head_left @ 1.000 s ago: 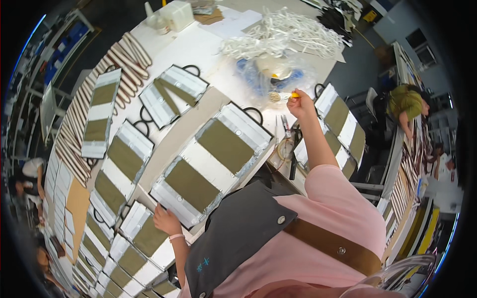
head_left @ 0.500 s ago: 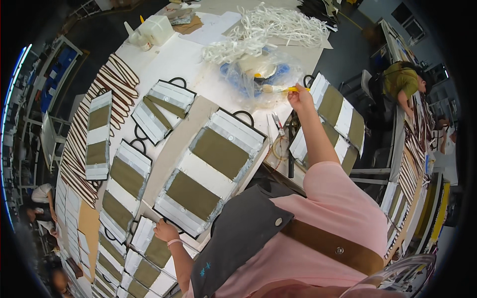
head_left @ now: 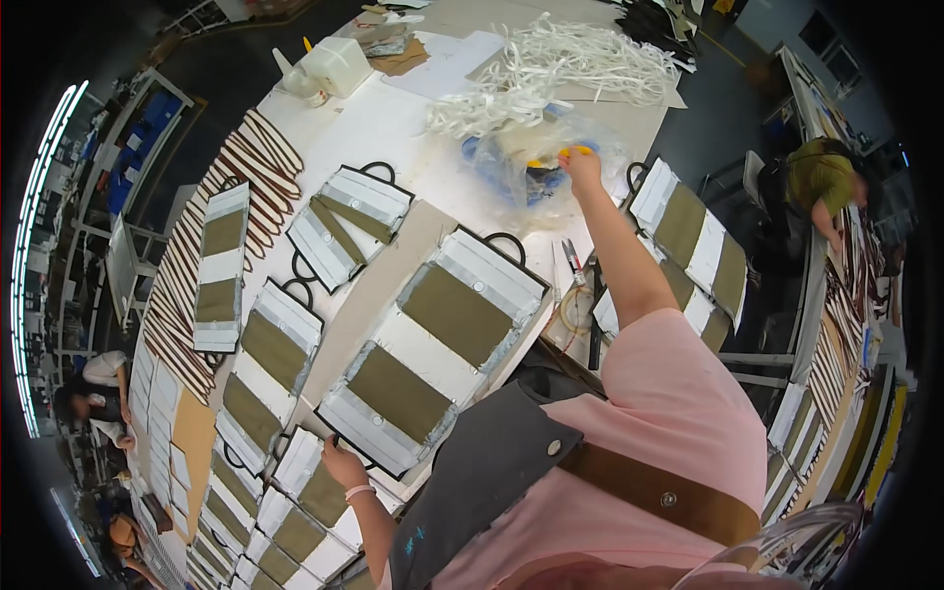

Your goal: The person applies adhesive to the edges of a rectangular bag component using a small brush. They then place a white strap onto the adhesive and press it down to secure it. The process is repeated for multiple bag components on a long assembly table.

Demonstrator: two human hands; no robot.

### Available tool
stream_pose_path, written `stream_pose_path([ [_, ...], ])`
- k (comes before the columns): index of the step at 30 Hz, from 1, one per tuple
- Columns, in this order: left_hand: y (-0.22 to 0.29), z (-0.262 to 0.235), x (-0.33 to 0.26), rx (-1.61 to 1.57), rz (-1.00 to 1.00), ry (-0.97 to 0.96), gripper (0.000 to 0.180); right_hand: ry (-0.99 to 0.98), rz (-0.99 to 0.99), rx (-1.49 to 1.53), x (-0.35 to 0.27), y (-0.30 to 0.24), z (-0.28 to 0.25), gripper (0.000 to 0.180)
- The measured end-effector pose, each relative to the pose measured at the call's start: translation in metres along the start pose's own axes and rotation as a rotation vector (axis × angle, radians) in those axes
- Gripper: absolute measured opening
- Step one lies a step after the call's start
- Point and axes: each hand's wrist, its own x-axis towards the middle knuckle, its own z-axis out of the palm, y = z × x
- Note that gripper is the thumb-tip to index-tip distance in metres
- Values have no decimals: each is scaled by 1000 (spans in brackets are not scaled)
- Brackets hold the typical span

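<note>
My right hand [head_left: 582, 169] is closed on the yellow handle of a brush [head_left: 588, 149]. Its bristle end is down in a blue tub [head_left: 536, 192] lined with crumpled clear plastic, so the bristles are hidden. Close to my body, a large bag panel [head_left: 423, 344] lies on a board, with white and olive bands, dark piped edges and a black loop handle. My left hand [head_left: 346, 466] rests by the panel's near left corner, fingers curled at its edge; what they pinch is too small to make out.
More bag panels [head_left: 273, 369] lie to the left, beside striped brown-and-white strips [head_left: 211, 265]. Others [head_left: 688, 236] are stacked at right, near pliers [head_left: 573, 264]. White ribbon scraps [head_left: 600, 64] and a plastic bottle [head_left: 336, 67] stand far back. Co-workers [head_left: 824, 182] work at both sides.
My right hand has moved away from me, and the brush's bristles have gone from view into the tub. My left hand stays by the panel's corner. The whole view has shifted slightly.
</note>
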Motion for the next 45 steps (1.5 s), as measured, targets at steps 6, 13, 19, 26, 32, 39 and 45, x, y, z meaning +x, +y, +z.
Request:
stream_pose_path([
  [6,-13,9,3,-310,-14,43,26,-49,-201,-412,20,24,7,11],
  [13,-22,14,2,-447,-74,41,27,-135,-266,-669,0,29,13,21],
  [19,-21,15,2,-448,-102,36,27,-120,-496,-1062,-16,16,20,33],
  [26,-29,20,6,-508,-130,17,27,-1,-385,-826,-33,19,17,39],
  [32,-37,29,7,-657,-248,96,27,-474,-269,-1177,-94,60,-4,25],
  [39,-19,19,5,-859,-483,6,20,-535,-238,-1429,-135,79,-4,28],
  [45,5,-36,0,-1146,-553,-47,16,-718,-390,-1233,-149,-16,28,22],
])
